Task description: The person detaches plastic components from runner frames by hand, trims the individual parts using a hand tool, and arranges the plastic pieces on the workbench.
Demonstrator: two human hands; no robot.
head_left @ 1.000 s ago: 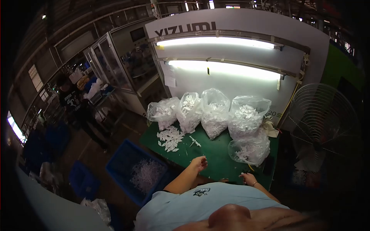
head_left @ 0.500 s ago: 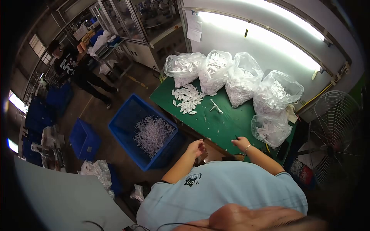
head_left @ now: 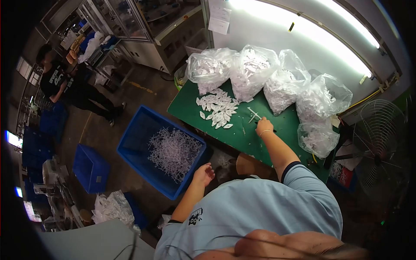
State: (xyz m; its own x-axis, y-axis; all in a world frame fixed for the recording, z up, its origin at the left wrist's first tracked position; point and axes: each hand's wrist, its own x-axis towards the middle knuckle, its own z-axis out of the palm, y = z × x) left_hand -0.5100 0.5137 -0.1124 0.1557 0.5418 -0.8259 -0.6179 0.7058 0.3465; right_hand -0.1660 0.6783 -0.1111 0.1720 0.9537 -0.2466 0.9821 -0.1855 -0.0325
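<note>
Five bags [head_left: 288, 89] stand past one branched white piece [head_left: 255, 114] — right hand [head_left: 265, 126] beside it, fingers' grip unclear; left hand [head_left: 203, 174] loosely open.

Fingertips of the right hand [head_left: 264, 126] are obscured; grip on the white branched part [head_left: 255, 114] cannot be confirmed. Marks on the loose white pieces [head_left: 219, 105] and the far wall sheet [head_left: 219, 20] are too small to read. The rightmost light tube [head_left: 353, 23] is cut off at the top edge.
</note>
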